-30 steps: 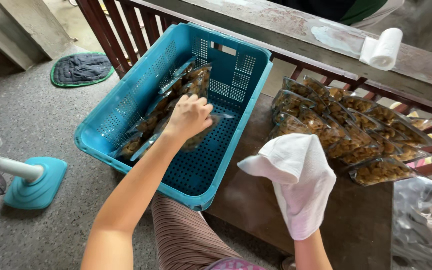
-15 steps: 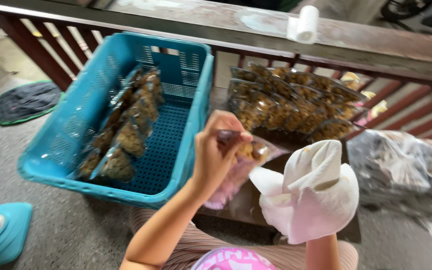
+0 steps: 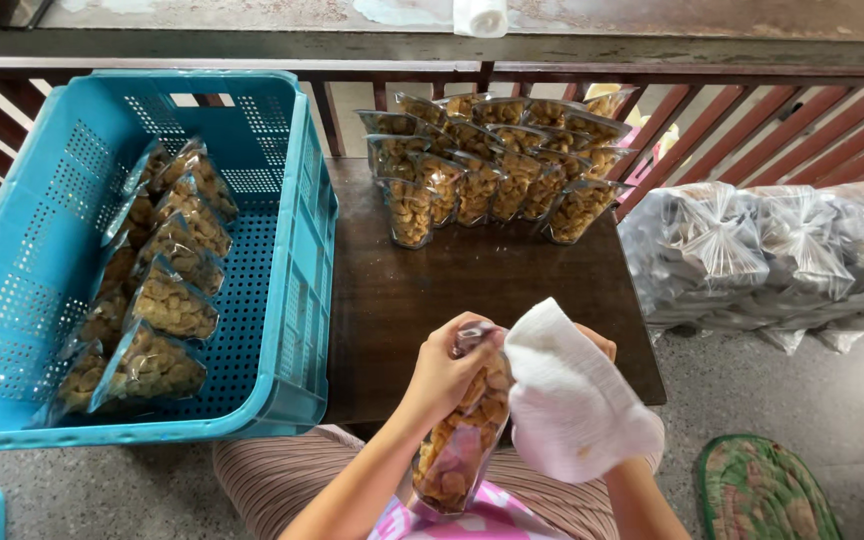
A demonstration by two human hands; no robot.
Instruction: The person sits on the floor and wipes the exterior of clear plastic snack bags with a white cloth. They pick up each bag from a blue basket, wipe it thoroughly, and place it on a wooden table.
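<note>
Left hand [image 3: 444, 372] grip pinching top of a snack bag [image 3: 460, 440], held over near edge of the bench [image 3: 422, 290]. Right hand [image 3: 592, 345] mostly under a white cloth [image 3: 567, 405] pressed to the bag; its grip can't be told. More bags [image 3: 487, 165] at far edge. Blue crate [image 3: 282, 250] at left edge.

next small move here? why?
Probably wipe the snack bag with the white cloth: the left hand grips the bag's top and the right hand, wrapped in the cloth, already presses against its side.
</note>
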